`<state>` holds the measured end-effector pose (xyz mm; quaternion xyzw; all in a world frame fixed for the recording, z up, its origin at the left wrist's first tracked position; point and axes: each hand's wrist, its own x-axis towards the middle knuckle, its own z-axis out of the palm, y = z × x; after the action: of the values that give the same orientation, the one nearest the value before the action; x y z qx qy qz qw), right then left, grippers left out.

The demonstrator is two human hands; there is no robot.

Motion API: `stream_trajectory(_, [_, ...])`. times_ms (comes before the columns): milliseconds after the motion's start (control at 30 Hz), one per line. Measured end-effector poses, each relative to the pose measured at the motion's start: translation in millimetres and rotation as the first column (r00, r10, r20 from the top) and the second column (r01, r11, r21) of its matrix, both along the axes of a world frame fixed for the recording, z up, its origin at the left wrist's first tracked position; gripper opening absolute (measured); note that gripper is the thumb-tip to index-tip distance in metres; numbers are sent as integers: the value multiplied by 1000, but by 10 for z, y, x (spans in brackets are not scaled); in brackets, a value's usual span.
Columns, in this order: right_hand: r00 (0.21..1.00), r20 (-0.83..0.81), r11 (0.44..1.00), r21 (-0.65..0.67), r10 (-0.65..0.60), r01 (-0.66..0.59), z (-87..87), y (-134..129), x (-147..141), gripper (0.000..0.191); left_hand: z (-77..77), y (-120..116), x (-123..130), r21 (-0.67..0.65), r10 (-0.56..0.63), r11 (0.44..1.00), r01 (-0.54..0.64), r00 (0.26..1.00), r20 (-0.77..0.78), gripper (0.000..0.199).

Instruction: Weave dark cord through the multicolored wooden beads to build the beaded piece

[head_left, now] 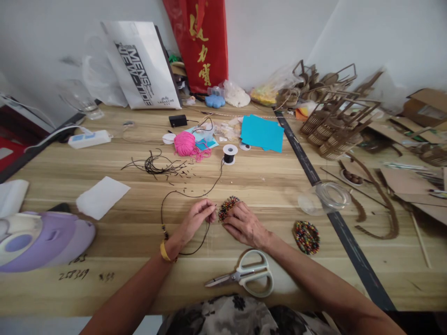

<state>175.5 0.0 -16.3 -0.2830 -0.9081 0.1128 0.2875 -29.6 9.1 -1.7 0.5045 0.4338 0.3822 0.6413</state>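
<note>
My left hand [199, 216] pinches the end of a black cord [161, 204], its tip showing just past the fingers. The cord loops across the table to a small white spool [229, 154], with a few beads [164, 229] strung on it near my wrist. Beside that hand lies a pile of small multicoloured beads [226, 205]. My right hand [247, 225] rests over the pile's right side, fingers curled down; whether a bead is between them is hidden. To the right sits a coil of beaded strands [306, 237]. Scissors [244, 274] with pale handles lie closest to me.
Cut black cords [153, 164], pink yarn [186, 143] and blue sheets [262, 133] lie farther back. At left are a white paper [103, 197] and a purple-and-white device [49, 239]. Clear tubing [332, 196] and small woven baskets [330, 128] are at right. Bags [209, 46] stand against the wall.
</note>
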Motion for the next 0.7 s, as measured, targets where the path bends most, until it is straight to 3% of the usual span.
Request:
stream_trajectory(467, [988, 151, 982, 184, 13, -41, -1, 15, -122, 20, 29, -1, 21, 20, 0, 1000, 0, 1000, -15, 23])
stream_trajectory(700, [987, 160, 981, 186, 17, -47, 26, 14, -103, 22, 35, 4, 24, -6, 11, 1000, -11, 1000, -13, 24])
